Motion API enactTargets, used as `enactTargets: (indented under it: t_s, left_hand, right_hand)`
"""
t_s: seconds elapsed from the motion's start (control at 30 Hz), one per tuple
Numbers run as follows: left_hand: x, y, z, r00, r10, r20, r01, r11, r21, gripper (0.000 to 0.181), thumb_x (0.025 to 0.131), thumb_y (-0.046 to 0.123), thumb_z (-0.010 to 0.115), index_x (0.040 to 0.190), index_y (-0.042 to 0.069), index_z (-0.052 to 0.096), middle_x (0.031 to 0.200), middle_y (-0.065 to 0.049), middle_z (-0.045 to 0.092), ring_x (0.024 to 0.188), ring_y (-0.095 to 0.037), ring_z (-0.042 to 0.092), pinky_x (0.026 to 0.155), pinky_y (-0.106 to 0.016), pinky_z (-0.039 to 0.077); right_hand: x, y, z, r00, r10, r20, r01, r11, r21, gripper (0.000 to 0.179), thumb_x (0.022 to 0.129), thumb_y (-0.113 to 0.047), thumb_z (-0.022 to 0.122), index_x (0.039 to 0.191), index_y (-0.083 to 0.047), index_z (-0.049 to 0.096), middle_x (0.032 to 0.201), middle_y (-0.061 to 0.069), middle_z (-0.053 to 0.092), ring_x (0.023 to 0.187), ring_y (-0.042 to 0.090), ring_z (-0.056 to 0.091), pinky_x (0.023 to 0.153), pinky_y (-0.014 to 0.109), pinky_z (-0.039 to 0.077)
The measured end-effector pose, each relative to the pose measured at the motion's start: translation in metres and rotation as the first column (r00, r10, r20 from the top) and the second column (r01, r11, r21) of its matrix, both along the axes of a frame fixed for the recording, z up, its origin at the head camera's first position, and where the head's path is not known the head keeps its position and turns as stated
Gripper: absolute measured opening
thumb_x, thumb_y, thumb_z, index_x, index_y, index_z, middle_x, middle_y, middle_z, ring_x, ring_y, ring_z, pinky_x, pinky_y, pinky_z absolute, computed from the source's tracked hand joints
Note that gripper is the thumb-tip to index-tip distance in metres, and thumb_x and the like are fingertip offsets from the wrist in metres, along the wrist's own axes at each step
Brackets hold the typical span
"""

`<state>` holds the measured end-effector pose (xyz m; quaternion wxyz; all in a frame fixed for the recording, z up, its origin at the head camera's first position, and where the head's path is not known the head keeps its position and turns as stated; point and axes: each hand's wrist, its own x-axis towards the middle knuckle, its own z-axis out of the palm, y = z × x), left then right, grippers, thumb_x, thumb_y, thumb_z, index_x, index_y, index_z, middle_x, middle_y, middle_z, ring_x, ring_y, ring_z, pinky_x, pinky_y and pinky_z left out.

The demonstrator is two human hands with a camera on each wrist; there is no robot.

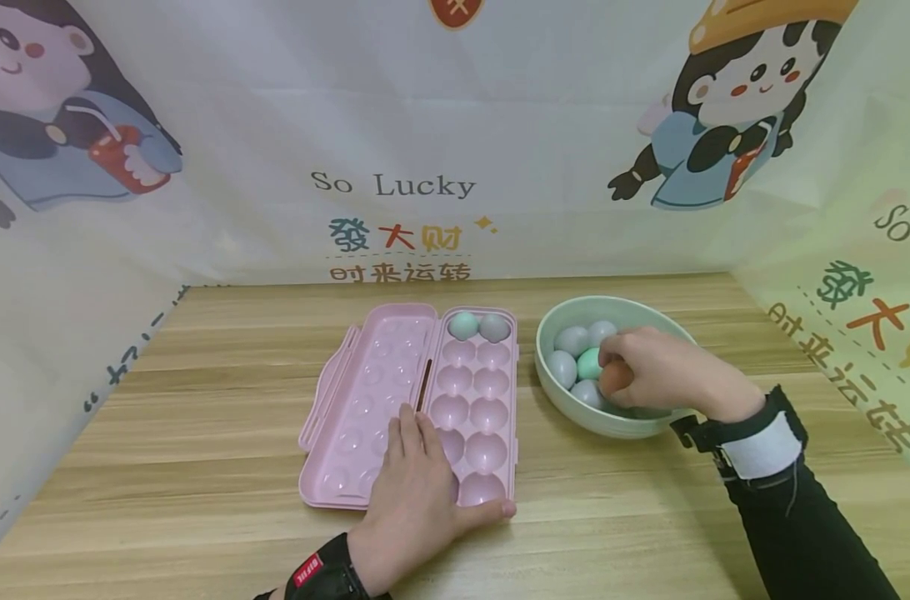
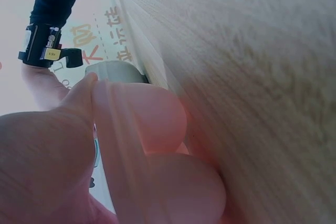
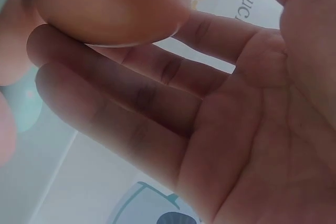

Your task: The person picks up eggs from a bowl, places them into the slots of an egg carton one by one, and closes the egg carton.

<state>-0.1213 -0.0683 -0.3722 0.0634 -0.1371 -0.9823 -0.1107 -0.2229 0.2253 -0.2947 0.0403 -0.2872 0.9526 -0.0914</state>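
Observation:
A pink egg box [image 1: 513, 400] lies with its lid [image 1: 402, 350] folded back to the left. A green egg [image 1: 463, 326] and a grey egg [image 1: 494, 327] sit in its far row. My left hand [image 1: 413, 492] rests over the near part of the box, fingers straight and thumb stretched along the near edge. At the pale green bowl [image 1: 575, 408], my right hand [image 1: 657, 367] holds a brown egg [image 3: 115, 3] by its fingers, among the eggs there. Beside that egg are a green egg [image 1: 589, 364] and several grey eggs [image 1: 572, 341]. My left palm covers some near cups.
The wood-grain table [image 1: 200, 417] runs up to a printed cloth backdrop [image 1: 275, 125], which also closes off both sides. A pink flap [image 1: 327, 392] sticks out on the lid's left side. The bowl stands a short gap right of the box.

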Motion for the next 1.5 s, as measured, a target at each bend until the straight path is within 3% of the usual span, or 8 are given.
enactTargets:
  t_s: [1.03,1.5]
  left_hand:
    - [-0.0001,0.0004,-0.0008,1.0,-0.007,-0.029,0.008,1.0,0.009,0.132,0.064,0.087,0.051,0.132,-0.024,0.032,0.136,-0.046,0.023,0.13,-0.052,0.026,0.104,-0.045,0.027]
    - [-0.0003,-0.0003,-0.0011,0.998,-0.017,-0.059,0.015,1.0,-0.022,0.134,0.063,0.09,0.047,0.131,-0.025,0.033,0.134,-0.046,0.025,0.128,-0.052,0.028,0.104,-0.046,0.028]
  right_hand:
    - [0.0008,-0.0023,-0.0006,0.997,0.006,-0.074,-0.007,1.0,-0.016,0.025,0.075,-0.015,0.073,0.098,-0.009,0.064,0.085,-0.001,0.055,0.074,0.016,0.049,0.062,0.028,0.04]
    - [0.0037,-0.0097,0.0032,0.976,0.039,-0.215,-0.059,0.994,-0.089,0.032,0.076,-0.015,0.074,0.104,-0.003,0.065,0.09,0.002,0.058,0.076,0.016,0.05,0.064,0.027,0.043]
